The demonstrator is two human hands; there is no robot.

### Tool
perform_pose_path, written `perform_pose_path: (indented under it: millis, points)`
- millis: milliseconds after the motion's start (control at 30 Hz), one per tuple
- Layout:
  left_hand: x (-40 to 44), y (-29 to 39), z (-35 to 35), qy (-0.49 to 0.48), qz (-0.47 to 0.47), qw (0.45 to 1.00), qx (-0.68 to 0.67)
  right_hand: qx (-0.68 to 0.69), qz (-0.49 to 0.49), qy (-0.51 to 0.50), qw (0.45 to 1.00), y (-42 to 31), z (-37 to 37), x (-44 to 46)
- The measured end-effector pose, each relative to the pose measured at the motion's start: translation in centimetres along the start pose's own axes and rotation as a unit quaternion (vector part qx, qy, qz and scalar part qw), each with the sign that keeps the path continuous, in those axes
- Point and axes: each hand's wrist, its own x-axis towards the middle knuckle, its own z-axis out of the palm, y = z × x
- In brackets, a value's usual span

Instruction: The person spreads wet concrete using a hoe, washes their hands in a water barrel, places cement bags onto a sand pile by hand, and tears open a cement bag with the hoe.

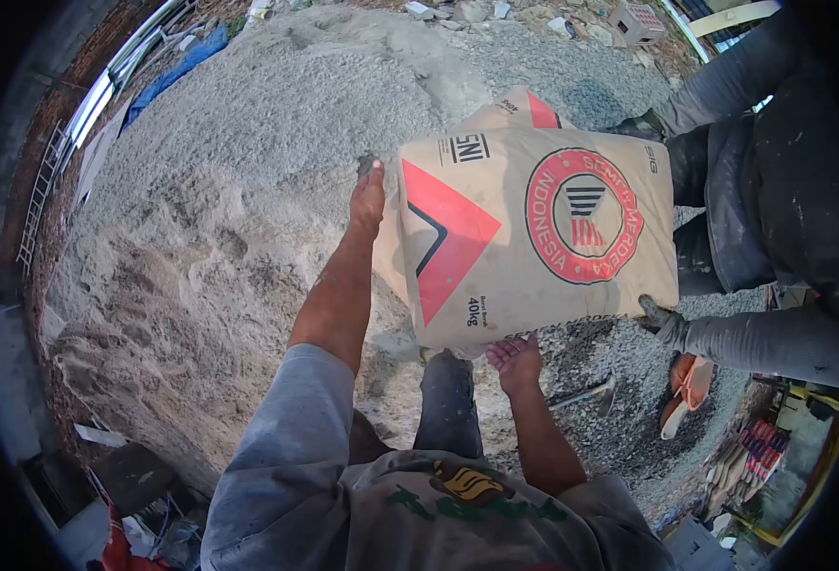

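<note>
A large paper cement bag (533,238), tan with red print, is held level by a co-worker at its right side, with gloved hands at its two right corners. Just beside its left edge is my left hand (367,202), fingers stretched out and holding nothing. My right hand (516,364) is palm up at the bag's lower edge, fingers apart and slightly bent, with no grip on the bag; whether they touch it is unclear. Part of another similar bag (510,112) shows behind the upper edge.
A big heap of sand and gravel (276,105) spreads around and beneath the bag. A hoe (586,392) lies on dark gravel at the lower right, near the co-worker's sandalled foot (688,390). A ladder (43,195) and blue sheet (177,71) are at the left.
</note>
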Motion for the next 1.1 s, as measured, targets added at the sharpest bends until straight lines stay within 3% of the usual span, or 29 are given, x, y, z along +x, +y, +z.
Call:
perform_pose_path:
  millis: [33,133,267,367,400,467,533,600,633,733,800,933,967,1000,1100]
  points:
    - [0.7,1.7,1.5,0.012,-0.013,1.0,-0.007,0.013,0.041,-0.021,0.999,0.2,0.7,-0.6]
    - [6.3,1.6,4.2,-0.088,0.046,0.995,0.0,0.054,0.106,-0.088,0.989,1.5,2.6,-2.1]
    - [5.2,6.5,3.1,-0.202,-0.061,0.976,0.051,0.145,0.048,-0.018,0.988,3.1,6.1,-3.3]
    - [10.0,6.3,3.3,-0.28,-0.103,0.95,0.089,0.171,0.025,0.022,0.985,4.2,8.6,-4.7]
    - [13.5,4.4,4.4,-0.339,-0.12,0.926,0.112,0.167,-0.005,0.024,0.986,4.7,9.8,-4.8]
    - [14.4,5.4,6.9,-0.449,-0.057,0.881,0.135,0.183,-0.074,0.046,0.979,5.3,11.9,-4.7]
    - [12.8,8.0,7.3,-0.511,-0.084,0.83,0.208,0.246,-0.225,0.099,0.938,6.8,14.6,-2.9]
    - [12.0,7.2,7.0,-0.498,-0.045,0.835,0.23,0.246,-0.265,0.171,0.916,7.2,15.1,-1.8]
    - [12.5,6.4,6.0,-0.497,-0.068,0.833,0.233,0.251,-0.256,0.197,0.913,9.4,14.0,0.5]
    - [11.0,6.8,6.3,-0.518,-0.021,0.833,0.191,0.146,-0.216,0.405,0.876,9.8,13.4,1.8]
    - [11.6,6.4,5.8,-0.563,-0.064,0.809,0.155,0.115,-0.231,0.399,0.88,10.1,13.7,-0.1]
    - [9.4,5.9,2.7,-0.576,-0.028,0.804,0.145,0.176,-0.245,0.335,0.893,11.0,12.9,0.9]
    - [8.1,5.6,1.6,-0.59,-0.038,0.796,0.129,0.155,-0.243,0.4,0.87,12.2,13.6,-1.2]
    - [7.0,5.4,-0.2,-0.585,-0.035,0.799,0.135,0.162,-0.247,0.357,0.886,13.2,13.4,-1.6]
    - [6.6,5.7,-2.0,-0.555,-0.015,0.811,0.183,0.163,-0.236,0.354,0.89,15.8,14.2,-3.5]
